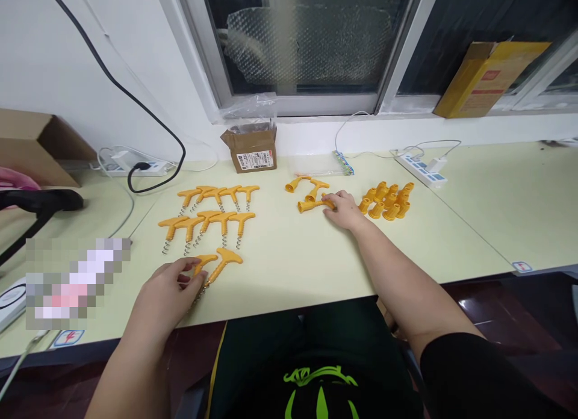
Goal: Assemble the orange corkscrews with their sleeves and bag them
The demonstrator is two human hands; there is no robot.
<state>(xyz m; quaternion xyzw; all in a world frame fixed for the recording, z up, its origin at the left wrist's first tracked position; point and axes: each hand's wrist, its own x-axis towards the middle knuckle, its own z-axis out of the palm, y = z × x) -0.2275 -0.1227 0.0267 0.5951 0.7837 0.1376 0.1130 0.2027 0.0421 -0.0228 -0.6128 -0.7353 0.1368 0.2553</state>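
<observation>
The yellow-handled corkscrew [206,259] lies low in the frame, left of centre, and the left hand [165,292] has thumb and fingers closed on it, the metal spiral pointing down and left. A second corkscrew [229,256] sits just beside it, so I'd lift this one clear by its handle and keep fingertips off the spiral's point. The right hand [347,210], well apart and right of centre, has its fingers on the handle end of a capped piece [309,206], whose bell-shaped mouth faces left; from here I can't tell whether it is gripped or just touched. A light hold would be best, since two other capped pieces [316,191] lie close above and could get nudged.

Farther left, the rows of corkscrews [224,223] lie spirals downward; right of the right hand, loose caps [391,213] stand bunched on the table [289,268].

As for containers, the small cardboard box [255,151] at upper centre-left is open, with clear plastic poking out; I can't make out what's inside. A clear plastic bag [316,164] lies flat right of it, its contents unclear. The brown carton [22,136] at the left edge and the yellow carton [501,76] against the upper-right window don't show their insides.
</observation>
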